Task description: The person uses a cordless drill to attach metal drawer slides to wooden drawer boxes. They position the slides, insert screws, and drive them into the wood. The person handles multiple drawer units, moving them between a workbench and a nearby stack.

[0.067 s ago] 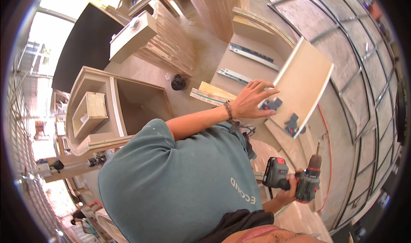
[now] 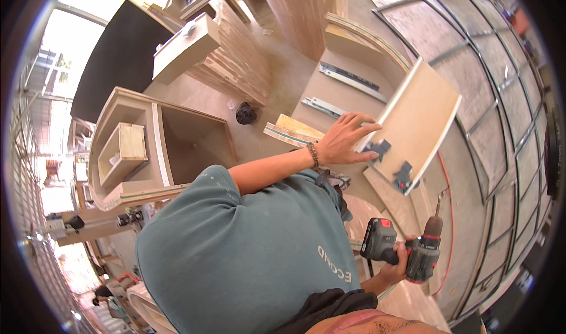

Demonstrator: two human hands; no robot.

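Note:
My left hand is at the edge of a pale drawer board, fingers spread and fingertips at its white rim. Its thumb lies beside a dark grey clip on the board; a second grey clip with a red spot sits at the near corner. Whether the fingers bear any of the board's weight I cannot tell. Lower right, my right hand is wrapped round the grip of a black and red cordless drill. A long bit points away from me, clear of the board.
Beyond the board lies a curved cabinet with metal drawer slides. Another open cabinet stands left, near a black bag. Dark metal frames lie on the floor at right, with an orange hose running alongside.
The surroundings have shifted slightly downward and right in view. Both hands keep nearly the same pose, and the drill stays in the right one.

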